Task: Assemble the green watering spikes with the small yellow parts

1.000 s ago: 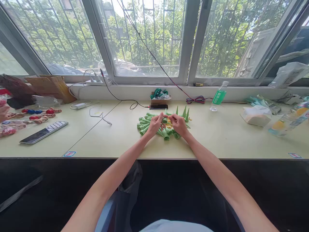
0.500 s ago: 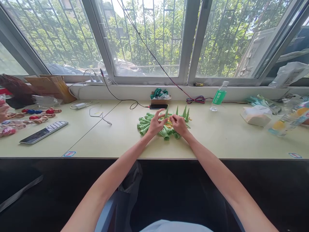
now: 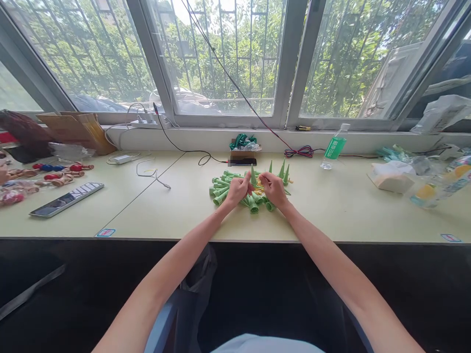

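Note:
In front of me a ring of light green cones (image 3: pixel 220 192) lies on the table, open ends mostly outward. Several more cones (image 3: pixel 281 171) stand point up on the right side of the ring. Small yellow pieces (image 3: pixel 259 190) show in the middle, partly covered by my hands. My left hand (image 3: pixel 239 189) is closed, its fingers curled against an upright green cone (image 3: pixel 253 176) that it appears to hold. Close by on the right, my right hand (image 3: pixel 274 189) is pinched over the yellow pieces; whatever is between its fingertips is too small to make out.
Behind the cones lie a black phone (image 3: pixel 243 162) and a small box (image 3: pixel 245 146) with green foil. A bottle (image 3: pixel 334 147) and tissue pack (image 3: pixel 392 175) stand right. Leftward are a cable (image 3: pixel 156 179), a larger phone (image 3: pixel 68 200) and wooden toys (image 3: pixel 61 176). Another person's hand shows far left.
My left hand's spread fingers have closed, and the upright cone beside them has shifted slightly down and left. My right hand has barely moved, its fingers lifting a little.

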Tool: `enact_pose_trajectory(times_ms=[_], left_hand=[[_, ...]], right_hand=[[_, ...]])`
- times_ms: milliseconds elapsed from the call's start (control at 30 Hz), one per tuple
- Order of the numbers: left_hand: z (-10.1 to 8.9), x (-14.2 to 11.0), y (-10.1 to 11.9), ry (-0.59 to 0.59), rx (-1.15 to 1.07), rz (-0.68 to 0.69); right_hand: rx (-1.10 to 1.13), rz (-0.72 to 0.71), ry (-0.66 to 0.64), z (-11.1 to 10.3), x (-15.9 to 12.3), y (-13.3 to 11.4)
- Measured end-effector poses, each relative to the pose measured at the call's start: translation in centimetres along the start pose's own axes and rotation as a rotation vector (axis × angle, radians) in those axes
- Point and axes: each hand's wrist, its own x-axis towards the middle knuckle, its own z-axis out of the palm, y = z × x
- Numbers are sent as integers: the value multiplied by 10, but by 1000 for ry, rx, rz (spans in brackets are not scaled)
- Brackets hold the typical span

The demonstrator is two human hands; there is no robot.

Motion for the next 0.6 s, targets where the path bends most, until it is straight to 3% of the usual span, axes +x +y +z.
enact_pose_trajectory(times_ms=[367,600], left_hand=[[-5,-3,3,-137,-57,-8],[-7,-6,5,-135,28,67]], right_hand=[[43,79,-5,-3,-1,0],[38,126,22,-3,-1,2]])
